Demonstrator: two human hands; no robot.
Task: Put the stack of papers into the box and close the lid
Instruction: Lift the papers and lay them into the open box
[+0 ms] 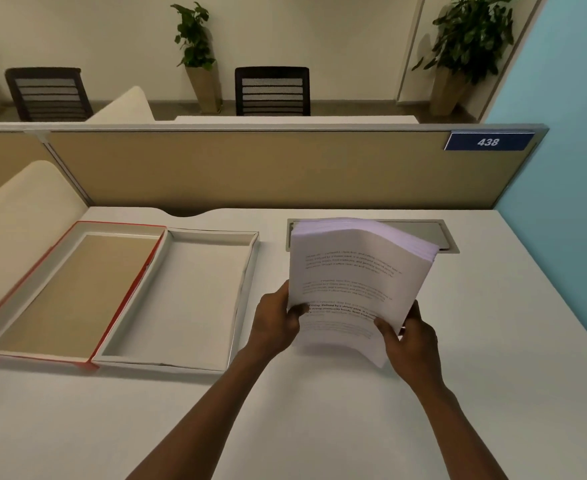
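Observation:
A thick stack of printed papers (358, 271) is held up off the white desk, its far end tilted upward and slightly bowed. My left hand (278, 323) grips its lower left corner, thumb on top. My right hand (411, 341) grips the lower right corner. To the left lies the open box: a shallow white tray (247, 292) with nothing inside, and beside it, joined along one side, the red-edged lid (126, 299) lying inside-up with a brown inner panel.
A grey cable hatch (434, 233) is set into the desk behind the papers. A tan partition (250, 168) with a blue "438" sign runs along the back edge. A blue wall (569, 202) borders the right side. Bare desk surface lies in front.

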